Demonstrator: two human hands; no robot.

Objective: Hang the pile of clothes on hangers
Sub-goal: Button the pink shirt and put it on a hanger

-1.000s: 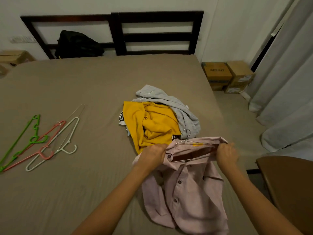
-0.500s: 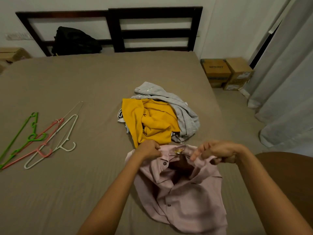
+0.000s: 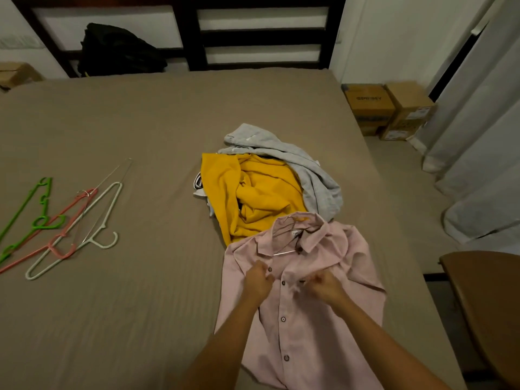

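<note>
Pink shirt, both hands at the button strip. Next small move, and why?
Probably fasten a top button. The left hand and right hand pinch the pink shirt at its front edges just below the open collar, and the wire hanger sits inside that collar. Closing the front should keep the shirt from slipping off when lifted.

A wide bed [image 3: 126,319] under a smooth taupe sheet fills most of the view. At its far end stands a dark wooden headboard [image 3: 194,32] with horizontal slats, set against a white wall [image 3: 394,32]. A black bag [image 3: 118,49] slumps at the head of the bed, leaning on the left part of the headboard. On the floor to the right of the bed, two cardboard boxes [image 3: 365,105] sit side by side, touching, near pale grey curtains [image 3: 484,136]. Another cardboard box [image 3: 17,76] shows at the far left edge. A brown rounded piece of furniture [image 3: 486,305] sits at the right edge
</note>
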